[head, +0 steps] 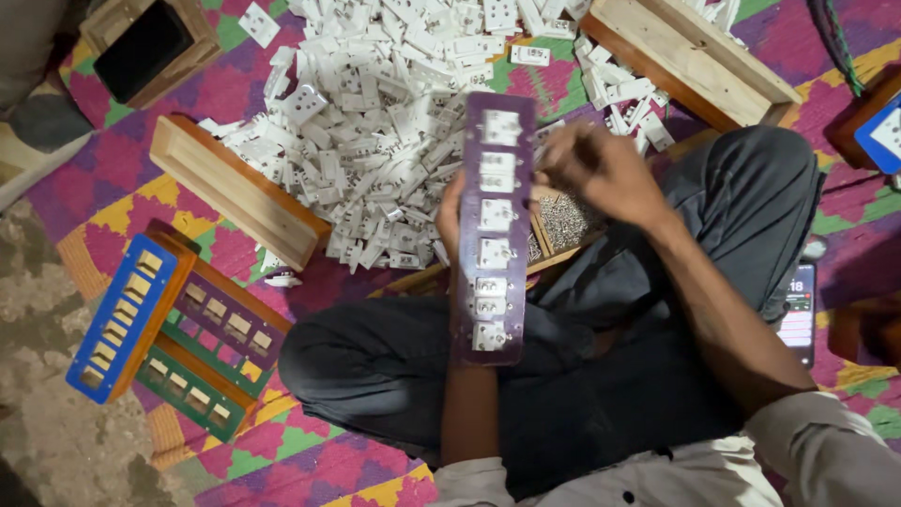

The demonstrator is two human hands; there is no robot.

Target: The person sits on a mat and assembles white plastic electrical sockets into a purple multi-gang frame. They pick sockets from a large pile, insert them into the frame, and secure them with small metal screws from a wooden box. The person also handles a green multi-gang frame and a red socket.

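Note:
My left hand (451,218) grips a long purple slotted board (519,272) from behind and holds it upright over my lap. Several white plastic socket parts (495,214) sit in its slots. My right hand (601,169) is just right of the board's upper part, fingers curled together and blurred, above a small wooden tray of little metal pieces (566,219). Whether the fingers pinch a piece cannot be made out. A large heap of white socket parts (375,122) lies on the mat beyond the board.
A wooden block (235,188) borders the heap on the left, another wooden tray (694,56) lies top right. Blue, purple and green slotted boards (178,329) are stacked at left. A phone (801,314) rests by my right knee. A dark-lined wooden box (145,42) sits top left.

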